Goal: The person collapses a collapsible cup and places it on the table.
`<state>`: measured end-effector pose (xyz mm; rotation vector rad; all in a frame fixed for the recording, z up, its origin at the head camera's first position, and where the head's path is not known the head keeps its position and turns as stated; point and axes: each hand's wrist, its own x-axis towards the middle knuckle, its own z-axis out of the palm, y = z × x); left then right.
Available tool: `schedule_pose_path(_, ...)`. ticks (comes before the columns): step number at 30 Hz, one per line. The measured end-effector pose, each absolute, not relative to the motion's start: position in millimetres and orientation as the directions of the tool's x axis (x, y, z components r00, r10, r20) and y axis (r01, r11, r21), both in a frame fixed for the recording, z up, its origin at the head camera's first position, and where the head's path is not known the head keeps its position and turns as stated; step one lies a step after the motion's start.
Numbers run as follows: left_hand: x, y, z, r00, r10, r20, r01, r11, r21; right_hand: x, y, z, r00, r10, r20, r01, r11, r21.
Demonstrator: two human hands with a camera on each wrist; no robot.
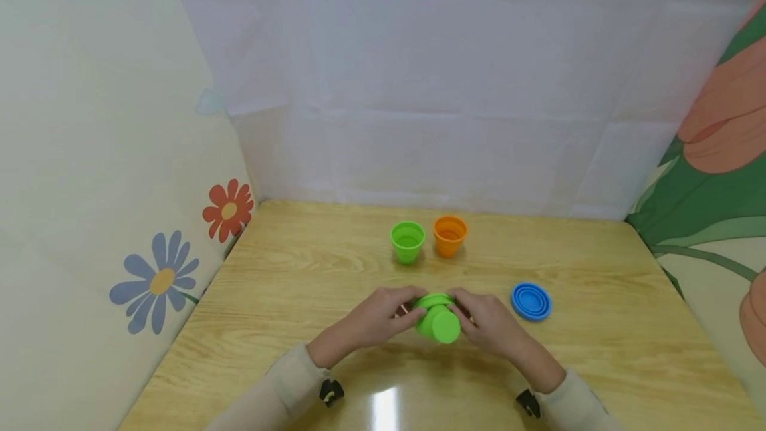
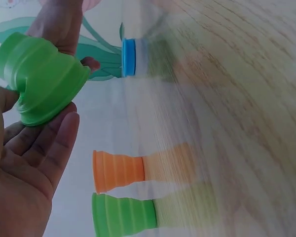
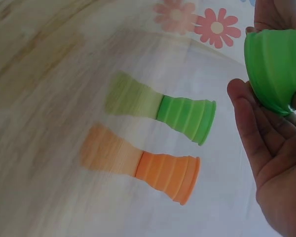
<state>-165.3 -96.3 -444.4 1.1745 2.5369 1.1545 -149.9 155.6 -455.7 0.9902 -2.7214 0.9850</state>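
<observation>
A green collapsible silicone cup [image 1: 444,326] is held between both hands, tipped so its round base faces the head camera. My left hand [image 1: 380,318] grips it from the left, thumb on the wall and fingers along the rim. From the other side my right hand [image 1: 492,326] grips it the same way. The left wrist view shows the cup's ribbed wall [image 2: 49,74] dented where a thumb presses, and the cup raised off the table.
Beyond the hands, a second green cup [image 1: 407,243] and an orange cup [image 1: 450,237] stand upright, side by side, fully extended. A blue cup [image 1: 530,302], folded flat, lies right of the right hand on the glossy wooden table [image 1: 299,251]. White cloth [image 1: 383,85] hangs behind.
</observation>
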Motion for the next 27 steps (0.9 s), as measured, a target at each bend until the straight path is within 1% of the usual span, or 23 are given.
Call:
schedule_pose_path(2,-166.0,-97.1,-444.8,-0.692,0.699,0.182,0.577,0.383,0.721,-149.4,155.9,-456.5,-0.794,-0.530,0.297,-0.601,0.615,-0.510)
schedule_pose_path(4,-166.5,-97.0,-445.0,-0.691,0.697,0.193,0.575,0.368,0.731,-149.5,156.2,-457.0,-0.795,-0.523,0.307,-0.601,0.614,-0.511)
schedule_pose_path(7,-167.3,-95.7,-445.7,-0.696,0.683,0.223,0.587,0.362,0.724,-150.1,157.2,-457.1,-0.796,-0.523,0.303,-0.591,0.567,-0.574)
schedule_pose_path(11,-167.3,-94.2,-445.4,-0.713,0.655,0.251,0.600,0.385,0.701,-150.8,160.1,-456.5,-0.781,-0.537,0.318,-0.583,0.447,-0.678)
schedule_pose_path(13,-166.8,-93.9,-445.1,-0.722,0.643,0.255,0.599,0.397,0.696,-151.0,161.0,-455.8,-0.768,-0.546,0.334,-0.588,0.395,-0.706)
schedule_pose_path(15,-166.4,-93.7,-444.6,-0.728,0.634,0.260,0.596,0.398,0.697,-151.6,161.0,-455.6,-0.757,-0.544,0.361,-0.603,0.369,-0.707)
schedule_pose_path(21,-166.0,-93.0,-444.8,-0.733,0.621,0.278,0.578,0.354,0.735,-152.6,159.6,-455.1,-0.764,-0.498,0.410,-0.617,0.376,-0.692)
schedule_pose_path(27,-166.8,-92.8,-447.9,-0.751,0.586,0.304,0.553,0.307,0.775,-152.2,159.0,-455.2,-0.800,-0.464,0.381,-0.570,0.388,-0.724)
